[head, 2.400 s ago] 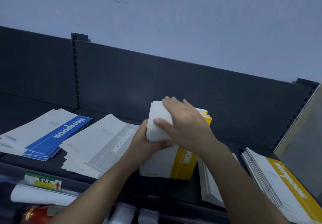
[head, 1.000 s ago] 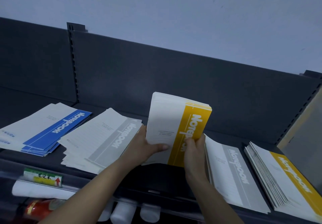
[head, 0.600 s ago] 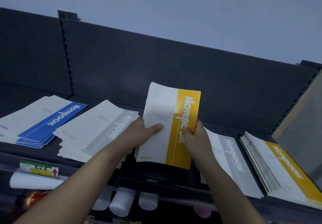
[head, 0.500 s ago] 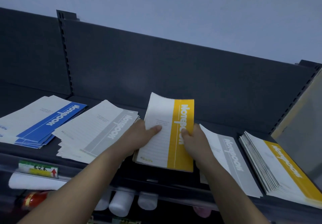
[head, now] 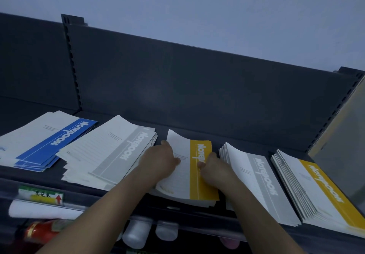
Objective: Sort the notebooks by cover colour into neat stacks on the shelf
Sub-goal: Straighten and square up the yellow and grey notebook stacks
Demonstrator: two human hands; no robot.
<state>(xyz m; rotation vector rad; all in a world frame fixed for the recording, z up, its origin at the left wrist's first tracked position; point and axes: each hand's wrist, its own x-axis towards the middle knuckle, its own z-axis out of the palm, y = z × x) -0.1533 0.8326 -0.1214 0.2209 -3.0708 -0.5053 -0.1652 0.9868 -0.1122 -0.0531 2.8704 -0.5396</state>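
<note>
At the far left of the shelf [head: 197,133] a blue-banded stack [head: 49,143] lies fanned and loose. Just beside it is a grey-banded stack [head: 110,151], also splayed at its near corner.

Next comes the left hand [head: 160,161], grasping the left edge of the yellow-banded stack [head: 187,174] with its thumb on the cover. The right hand [head: 214,169] grasps the opposite edge, thumb pressed on the yellow band.

A second ago this bundle stood on end, and half a second ago it was tipped up. Now it lies almost flat on the shelf, between the two grey stacks, with its far left corner curling up a little. The put-down looks nearly finished, with only the letting go left.

To the right is a second grey-banded stack [head: 258,178], then another yellow-banded stack [head: 316,190] against the end panel.

Grey and yellow each sit in two places, so the sorting seems unfinished. The matching stacks probably need merging, and the left ones squaring.
</note>
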